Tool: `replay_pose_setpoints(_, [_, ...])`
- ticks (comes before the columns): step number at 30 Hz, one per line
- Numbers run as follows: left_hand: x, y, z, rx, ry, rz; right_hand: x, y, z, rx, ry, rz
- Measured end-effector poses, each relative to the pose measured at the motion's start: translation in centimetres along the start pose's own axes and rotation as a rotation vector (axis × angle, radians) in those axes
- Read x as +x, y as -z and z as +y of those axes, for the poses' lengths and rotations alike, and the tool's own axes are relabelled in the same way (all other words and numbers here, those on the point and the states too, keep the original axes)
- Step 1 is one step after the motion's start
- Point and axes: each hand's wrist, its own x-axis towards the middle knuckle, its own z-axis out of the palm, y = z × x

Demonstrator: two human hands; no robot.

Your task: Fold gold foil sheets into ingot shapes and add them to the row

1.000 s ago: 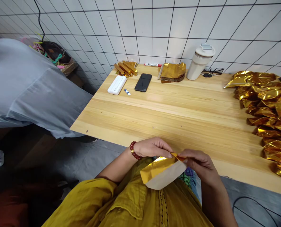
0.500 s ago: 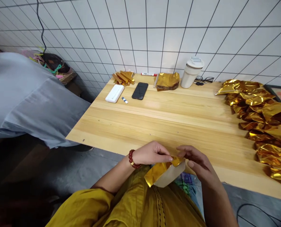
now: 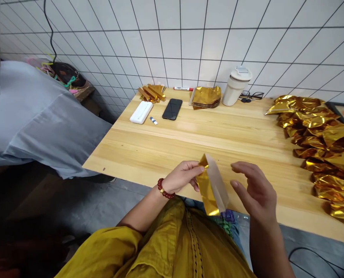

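Observation:
My left hand (image 3: 185, 175) pinches a folded sheet of gold foil paper (image 3: 208, 189) by its upper left edge. The sheet hangs over the table's front edge, its shiny gold side to the left and its pale backing to the right. To the right of the paper, my right hand (image 3: 254, 189) is open, thumb and fingers apart, with nothing in it and not touching the sheet. Along the table's right side lies a long row of folded gold foil pieces (image 3: 319, 150).
On the wooden table (image 3: 149, 150) are a white power bank (image 3: 141, 112), a black phone (image 3: 172, 109), gold strips (image 3: 152, 93), a stack of gold sheets (image 3: 206, 96), a red-and-white marker (image 3: 183, 88), a white cup (image 3: 236, 87) and glasses (image 3: 253, 95). A person in grey (image 3: 44, 116) sits at left.
My left hand has raised the gold paper and turned it more upright. My right hand has come away from it and opened.

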Motion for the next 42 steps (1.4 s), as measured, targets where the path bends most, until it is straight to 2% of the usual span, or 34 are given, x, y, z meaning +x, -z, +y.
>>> replay_pose_setpoints(2, [0.1,0.0,0.0,-0.102,-0.017,0.109,-1.6,0.1,0.1,-0.012,0.117,-0.027])
replay_pose_setpoints(6, [0.4,-0.2,0.1,-0.163,-0.01,0.16,-4.0,-0.7,0.5,-0.223,0.295,-0.126])
replay_pose_setpoints(9, [0.6,-0.7,0.1,-0.173,-0.008,0.167,-3.9,-1.5,1.1,-0.414,0.388,-0.059])
replay_pose_setpoints(12, [0.4,-1.2,-0.1,-0.166,-0.055,0.198,-3.2,-1.8,1.5,-0.436,0.402,0.016])
replay_pose_setpoints(14, [0.1,-1.4,-0.4,-0.158,-0.128,0.241,-3.1,-2.0,1.6,-0.342,0.321,0.032])
replay_pose_setpoints(19, [-0.5,-1.6,-0.9,-0.12,-0.247,0.247,-3.5,-3.3,2.0,0.138,-0.144,0.011])
replay_pose_setpoints(21, [-0.6,-1.7,-1.0,-0.12,-0.259,0.228,-3.6,-4.0,2.2,0.324,-0.294,0.067])
replay_pose_setpoints(24, [-0.6,-1.6,-1.0,-0.121,-0.252,0.216,-3.1,-4.5,2.1,0.46,-0.441,0.18])
replay_pose_setpoints(26, [-0.6,-1.2,-1.2,-0.113,-0.251,0.218,-2.6,-4.4,2.2,0.52,-0.48,0.202])
replay_pose_setpoints(31, [-0.4,-0.1,-1.6,-0.039,-0.239,0.28,-1.7,-3.5,2.9,0.601,-0.46,0.172])
replay_pose_setpoints(36, [0.3,0.2,-1.1,-0.004,-0.177,0.181,-1.1,-2.4,3.2,0.472,-0.454,0.095])
replay_pose_setpoints(40, [0.3,0.8,-0.6,0.184,-0.148,0.089,-1.0,-1.5,3.4,0.434,-0.512,0.02])
replay_pose_setpoints(42, [0.3,1.1,-0.8,0.402,-0.188,0.125,-1.1,-1.3,3.8,0.384,-0.54,-0.059])
